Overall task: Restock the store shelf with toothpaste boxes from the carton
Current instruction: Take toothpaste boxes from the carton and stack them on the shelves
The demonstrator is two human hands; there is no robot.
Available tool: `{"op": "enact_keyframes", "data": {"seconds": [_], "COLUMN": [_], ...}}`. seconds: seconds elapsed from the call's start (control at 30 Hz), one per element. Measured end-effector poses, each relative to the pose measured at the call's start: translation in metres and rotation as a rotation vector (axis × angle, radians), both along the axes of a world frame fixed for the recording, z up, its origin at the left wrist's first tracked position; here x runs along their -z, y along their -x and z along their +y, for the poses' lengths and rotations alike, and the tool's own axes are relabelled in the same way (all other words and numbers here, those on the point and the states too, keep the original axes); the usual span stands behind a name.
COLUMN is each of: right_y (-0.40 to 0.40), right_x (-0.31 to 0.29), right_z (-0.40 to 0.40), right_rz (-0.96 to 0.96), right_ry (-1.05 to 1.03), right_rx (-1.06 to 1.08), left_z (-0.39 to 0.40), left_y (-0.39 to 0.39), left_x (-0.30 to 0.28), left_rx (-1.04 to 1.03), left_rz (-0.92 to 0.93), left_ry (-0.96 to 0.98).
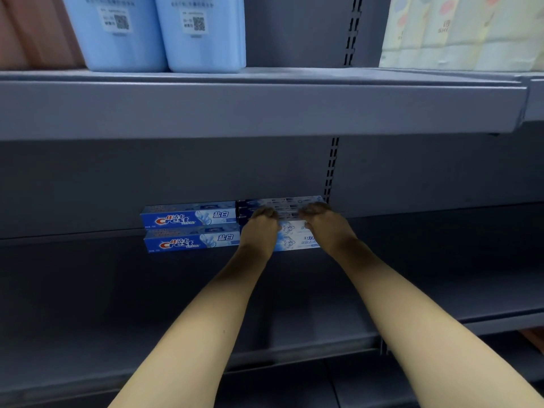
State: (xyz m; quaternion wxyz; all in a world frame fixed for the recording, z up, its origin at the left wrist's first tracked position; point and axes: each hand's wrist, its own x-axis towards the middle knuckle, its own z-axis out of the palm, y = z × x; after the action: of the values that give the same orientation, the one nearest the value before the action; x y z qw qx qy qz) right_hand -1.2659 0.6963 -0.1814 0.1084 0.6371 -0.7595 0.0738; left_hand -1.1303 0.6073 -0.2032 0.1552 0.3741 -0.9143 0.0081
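Two blue Crest toothpaste boxes lie stacked lengthwise at the back of the grey middle shelf. Right beside them sits a second stack of toothpaste boxes, white and blue. My left hand and my right hand both reach deep into the shelf, fingers curled over the top box of that right stack, one hand at each side of its middle. The carton is out of view.
The upper shelf overhangs my hands, carrying two pale blue containers at left and wrapped tissue packs at right. A slotted upright runs down the back panel. Another shelf section adjoins at right.
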Motion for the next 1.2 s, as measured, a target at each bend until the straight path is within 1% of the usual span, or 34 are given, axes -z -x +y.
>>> {"op": "enact_keyframes", "data": {"seconds": [0.17, 0.27, 0.3, 0.37, 0.43, 0.53, 0.63, 0.77, 0.9, 1.0, 1.1, 1.2], "right_y": [-0.003, -0.007, -0.010, -0.018, -0.027, -0.048, -0.074, -0.102, -0.128, -0.157, -0.190, -0.219], "right_x": [0.005, 0.007, 0.007, 0.005, 0.004, 0.010, 0.020, 0.041, 0.071, 0.085, 0.104, 0.130], "right_z": [0.000, 0.002, 0.003, 0.005, 0.009, 0.023, 0.042, 0.074, 0.113, 0.147, 0.178, 0.205], "right_rz": [-0.050, -0.053, -0.059, -0.062, -0.060, -0.108, -0.158, -0.188, -0.128, -0.114, -0.080, -0.091], "right_ry": [-0.009, -0.014, -0.020, -0.065, -0.072, 0.040, 0.088, 0.216, 0.374, 0.390, 0.366, 0.383], "right_rx": [0.055, 0.108, 0.129, 0.172, 0.200, 0.199, 0.178, 0.167, 0.144, 0.176, 0.125, 0.042], "left_z": [0.002, 0.007, 0.011, 0.021, 0.035, 0.058, 0.080, 0.112, 0.150, 0.176, 0.204, 0.233], "left_y": [-0.001, -0.011, -0.015, -0.023, -0.031, -0.043, -0.057, -0.078, -0.110, -0.140, -0.174, -0.204], "left_x": [-0.004, -0.009, -0.011, -0.016, -0.015, -0.013, -0.006, 0.012, 0.032, 0.047, 0.067, 0.099], "left_rx": [-0.006, 0.023, 0.010, -0.044, -0.096, -0.119, -0.104, -0.098, -0.047, -0.002, 0.061, 0.173], "left_rz": [-0.038, -0.130, -0.169, -0.228, -0.226, -0.220, -0.230, -0.162, -0.086, 0.008, 0.079, 0.133], "left_ry": [-0.019, 0.088, 0.088, 0.018, -0.041, -0.058, -0.087, -0.095, -0.038, 0.003, 0.065, 0.007]}}
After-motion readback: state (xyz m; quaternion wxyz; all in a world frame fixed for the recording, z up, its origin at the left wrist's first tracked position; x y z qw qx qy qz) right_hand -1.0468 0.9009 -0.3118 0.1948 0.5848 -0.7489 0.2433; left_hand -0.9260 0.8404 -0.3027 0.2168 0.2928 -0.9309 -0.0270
